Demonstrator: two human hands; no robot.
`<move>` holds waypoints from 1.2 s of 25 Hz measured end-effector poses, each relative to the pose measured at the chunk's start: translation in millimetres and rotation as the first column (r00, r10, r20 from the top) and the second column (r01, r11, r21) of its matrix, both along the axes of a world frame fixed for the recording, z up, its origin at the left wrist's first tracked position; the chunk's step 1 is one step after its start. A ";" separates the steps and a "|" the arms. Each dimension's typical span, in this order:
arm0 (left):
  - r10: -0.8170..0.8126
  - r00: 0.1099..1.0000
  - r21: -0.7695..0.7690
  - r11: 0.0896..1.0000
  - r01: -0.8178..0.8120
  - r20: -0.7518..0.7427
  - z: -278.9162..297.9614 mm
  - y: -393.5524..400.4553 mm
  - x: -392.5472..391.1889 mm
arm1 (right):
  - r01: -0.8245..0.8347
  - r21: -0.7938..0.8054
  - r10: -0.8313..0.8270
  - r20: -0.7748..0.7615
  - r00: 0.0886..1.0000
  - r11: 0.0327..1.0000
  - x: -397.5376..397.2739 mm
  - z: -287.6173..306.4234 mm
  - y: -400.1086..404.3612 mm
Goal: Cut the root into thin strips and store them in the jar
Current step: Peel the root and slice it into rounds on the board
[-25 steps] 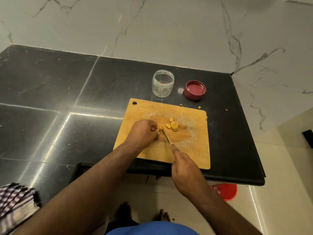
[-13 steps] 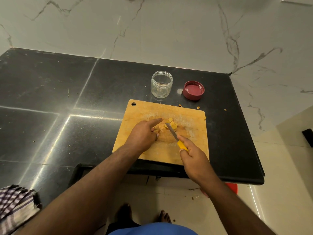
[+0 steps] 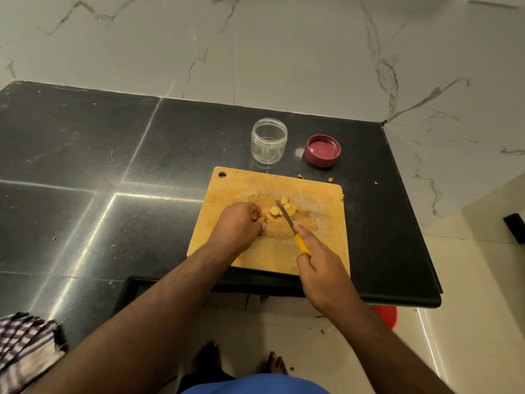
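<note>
Several yellow root slices [image 3: 284, 207] lie in the middle of a wooden cutting board [image 3: 321, 200] on the black counter. My left hand [image 3: 238, 224] rests on the board with curled fingers just left of the slices; what it holds under the fingers is hidden. My right hand [image 3: 318, 265] grips the yellow handle of a small knife [image 3: 285, 216], whose blade lies across the slices. A clear jar [image 3: 268, 143] stands open behind the board, apparently empty. Its red lid [image 3: 323, 150] lies upside down to its right.
The black counter [image 3: 113, 166] ends close on the right and near side, with marble wall behind. Small root scraps [image 3: 329, 179] lie by the board's far edge. A checked cloth [image 3: 22, 345] sits at the lower left. A red bucket [image 3: 385, 315] stands on the floor under the counter.
My right hand swung the knife from a near-vertical point by the left fingers to lying across the slices. My left index finger stretched out, then curled back in.
</note>
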State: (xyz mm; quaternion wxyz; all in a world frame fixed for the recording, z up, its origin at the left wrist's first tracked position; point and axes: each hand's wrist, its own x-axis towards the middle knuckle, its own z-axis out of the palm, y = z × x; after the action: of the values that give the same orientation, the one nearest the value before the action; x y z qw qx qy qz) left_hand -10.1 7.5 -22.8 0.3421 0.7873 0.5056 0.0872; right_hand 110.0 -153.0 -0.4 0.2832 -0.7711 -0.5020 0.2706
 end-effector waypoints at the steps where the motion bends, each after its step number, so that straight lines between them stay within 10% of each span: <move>1: 0.009 1.000 -0.005 1.000 -0.009 0.004 -0.3 0.1 -0.4 | -0.034 -0.015 0.034 0.013 0.999 0.999 -6.1 0.3 1.5; 30: 0.014 1.000 0.009 1.000 -0.014 0.012 -2.5 5.0 0.0 | -0.191 -0.302 0.257 0.197 0.946 0.934 -19.4 -0.1 42.6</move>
State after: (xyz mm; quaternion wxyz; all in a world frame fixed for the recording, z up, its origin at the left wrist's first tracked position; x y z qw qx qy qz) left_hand -10.1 12.5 -25.3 0.3410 0.7847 0.5086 0.0962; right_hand 90.6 -110.4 -0.5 0.0778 -0.7668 -0.5739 0.2767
